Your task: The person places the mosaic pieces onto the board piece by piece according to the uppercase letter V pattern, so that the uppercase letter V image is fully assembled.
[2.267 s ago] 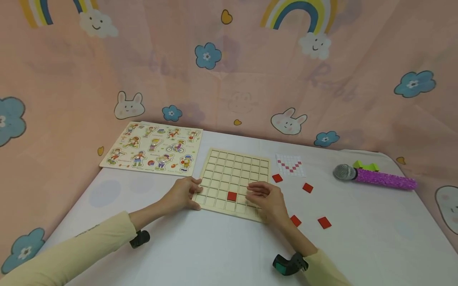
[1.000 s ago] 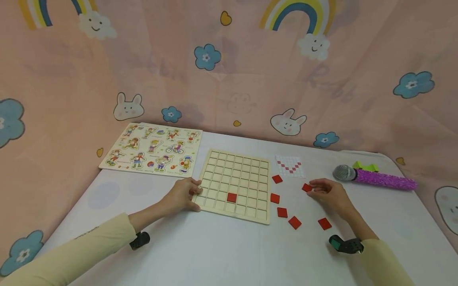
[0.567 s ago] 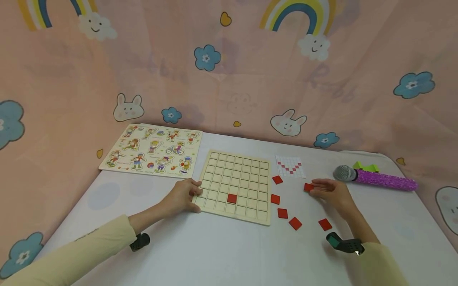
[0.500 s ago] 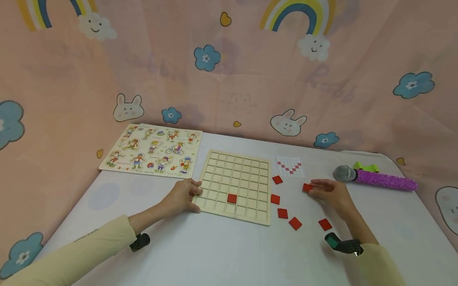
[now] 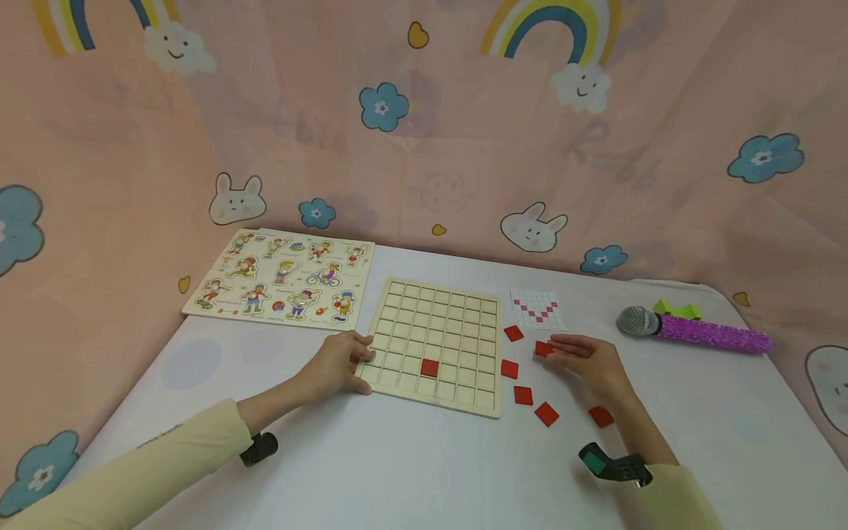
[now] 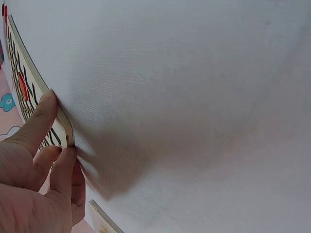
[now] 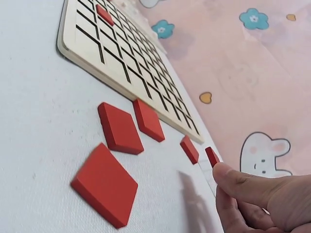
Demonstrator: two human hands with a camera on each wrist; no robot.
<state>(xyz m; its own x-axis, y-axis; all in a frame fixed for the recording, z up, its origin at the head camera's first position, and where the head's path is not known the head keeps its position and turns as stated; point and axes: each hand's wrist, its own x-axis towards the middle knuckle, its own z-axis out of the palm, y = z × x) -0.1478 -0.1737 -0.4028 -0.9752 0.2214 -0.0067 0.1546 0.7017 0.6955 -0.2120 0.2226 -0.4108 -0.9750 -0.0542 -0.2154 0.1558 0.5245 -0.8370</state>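
The pink backdrop (image 5: 424,158), printed with rainbows, rabbits and blue flowers, fills everything I see behind the bench (image 5: 397,471), which is spread with white cloth. On the far left of the cloth lies the puzzle (image 5: 271,284), covered with small sporting figures. The grid (image 5: 433,324), a pale board ruled into square cells, lies flat near the middle, its left side close to the puzzle. The person's pale yellow sleeves (image 5: 152,456) come in from either side below. Off to the right rests a microphone (image 5: 712,330) with a sparkly purple handle.

The left hand (image 5: 336,364) grips the grid at its near left corner, thumb on one side of the corner and fingers on the other. The right hand (image 5: 594,364) is out past the grid's right side, thumb and fingers narrowed in a pinch on one red tile.

A card (image 5: 538,308) showing red squares in a V lies just beyond the grid's right edge. A green block (image 5: 677,308) sits behind the microphone, partly hidden by it.

Smallest are the tiles. The held tile (image 5: 542,349) is off the cloth, between the card and the loose tiles (image 5: 523,395). I count five of those: four near the grid's right side, the fifth farther right, partly behind the right forearm. One set tile (image 5: 429,367) sits in a cell towards the grid's near edge.
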